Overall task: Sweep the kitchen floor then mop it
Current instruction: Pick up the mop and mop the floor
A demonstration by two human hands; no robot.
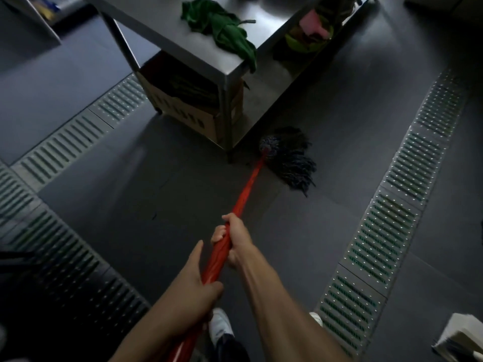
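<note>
Steel drain grating (65, 142) crosses the dark tiled floor (146, 194) at far left. A second grating (386, 218) closes the scene at right.

**Left hand.** My left hand (193, 280) sits nearer my body. Its fingers are wrapped round the upper part of the red mop handle (245, 189), and the thumb is stretched forward beside the shaft. The forearm reaches in from the lower edge.

**Right hand.** Just ahead of it, my right hand (232, 239) grips the same handle. Its fingers are curled fully round the shaft, and the arm is extended further forward. One white shoe (220, 326) shows below the two hands.

**Mop.** The handle slopes away and down to the mop head (290, 158). The head lies on the floor just beside the corner leg (227, 121) of the steel table (167, 30), with its dark strands fanned to the right. A green cloth (222, 30) lies on the tabletop, and a cardboard box (183, 100) stands beneath it.

**Progress.** With a mop in hand and no broom in view, I judge that mopping is under way. The dim light does not show which tiles are already wet. The strips beside both gratings and the floor under the table look likely to remain.
</note>
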